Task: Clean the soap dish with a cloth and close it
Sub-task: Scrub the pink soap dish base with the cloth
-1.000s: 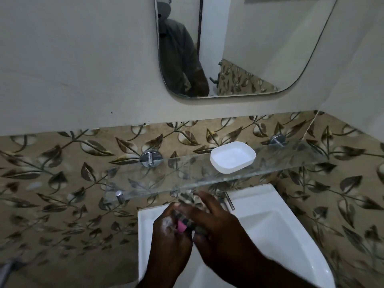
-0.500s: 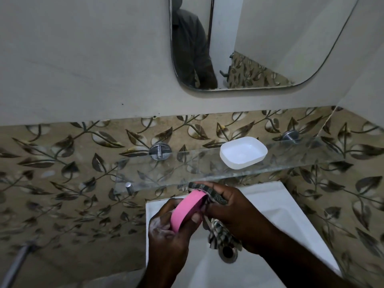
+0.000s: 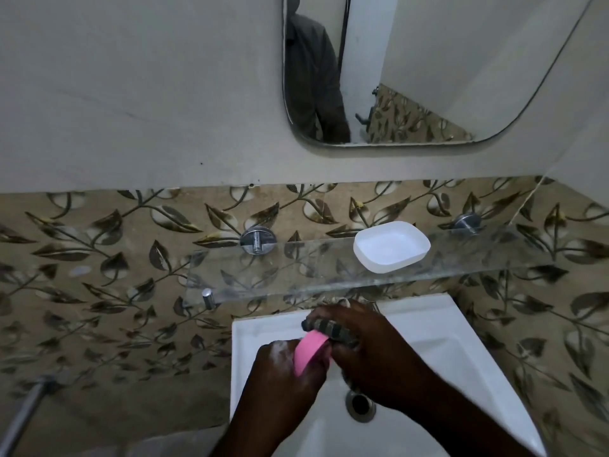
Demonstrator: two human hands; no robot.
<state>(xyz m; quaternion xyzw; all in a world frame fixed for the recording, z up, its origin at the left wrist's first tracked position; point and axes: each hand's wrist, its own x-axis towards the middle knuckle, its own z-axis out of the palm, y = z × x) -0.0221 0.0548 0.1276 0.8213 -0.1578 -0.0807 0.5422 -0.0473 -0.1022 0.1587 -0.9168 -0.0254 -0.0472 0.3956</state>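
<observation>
Above the white ceramic basin (image 3: 461, 341), the left hand (image 3: 280, 367) grips the pink plastic soap-dish half (image 3: 308, 352) while the right hand (image 3: 372, 354) clenches the dark checked cloth (image 3: 329, 328) against it; firm strokes following the rim should clean best.

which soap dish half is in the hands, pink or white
The pink half, gripped by the left hand while the right hand holds the cloth against it; the white half sits alone on the glass shelf.

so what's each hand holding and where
Left hand grips the pink soap dish half by its lower edge; right hand holds the striped cloth against its upper end.
</observation>
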